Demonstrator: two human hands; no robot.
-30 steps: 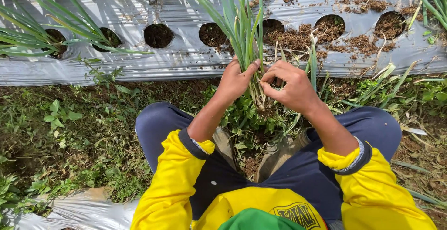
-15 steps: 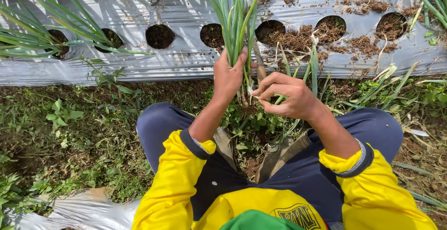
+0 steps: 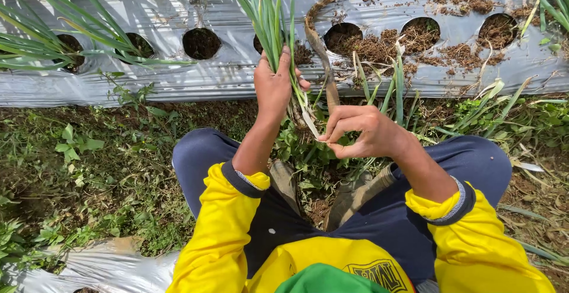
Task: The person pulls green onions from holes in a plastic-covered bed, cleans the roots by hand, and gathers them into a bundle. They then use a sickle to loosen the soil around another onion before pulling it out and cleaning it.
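**Outer skin peeling off the green onions**

Silver mulch film (image 3: 178,79) runs behind. The green onion bunch (image 3: 269,20), gripped in my left hand (image 3: 274,85), has lifted away from my right hand (image 3: 361,130), which pinches a stripped pale leaf (image 3: 309,121) pulled downward.

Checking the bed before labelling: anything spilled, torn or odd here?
Yes. Loose brown soil and roots lie scattered over the silver mulch sheet around the right-hand planting holes, while the left stretch looks cleaner. The left hand grips a green onion bunch; the right hand pinches a pale outer leaf.
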